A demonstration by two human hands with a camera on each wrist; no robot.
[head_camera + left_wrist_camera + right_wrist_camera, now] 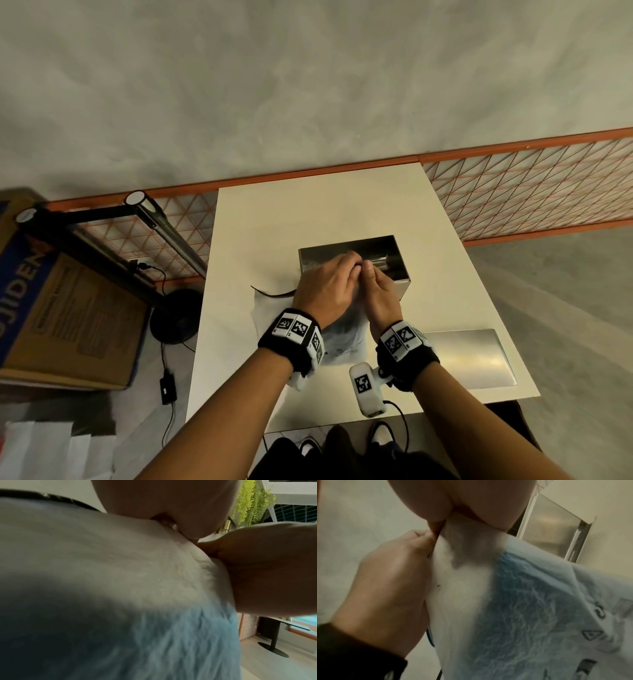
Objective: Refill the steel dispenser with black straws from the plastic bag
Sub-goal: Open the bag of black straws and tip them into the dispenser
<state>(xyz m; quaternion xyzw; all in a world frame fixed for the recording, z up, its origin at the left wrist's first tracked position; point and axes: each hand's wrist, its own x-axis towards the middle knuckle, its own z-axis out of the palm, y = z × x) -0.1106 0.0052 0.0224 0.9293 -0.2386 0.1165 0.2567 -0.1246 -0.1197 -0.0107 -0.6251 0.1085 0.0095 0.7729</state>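
Observation:
The open steel dispenser [397, 255] stands mid-table; its near wall shows in the right wrist view [556, 534]. In front of it a translucent plastic bag [344, 337] hangs from both hands. My left hand [354, 265] and right hand [369, 270] meet at the bag's top, each pinching the film close together over the dispenser's near edge. A dark mass of straws [530, 601] shows through the bag [120, 568]. The left hand [388, 588] pinches the film edge opposite my right fingers [436, 507]. The dispenser's inside is mostly hidden by the hands.
A flat steel lid [472, 356] lies at the table's near right. A thin dark strip [274, 293] on white film lies left of the hands. A cardboard box [68, 308] and a black stand [174, 315] are on the floor at left; an orange mesh fence [531, 192] runs behind.

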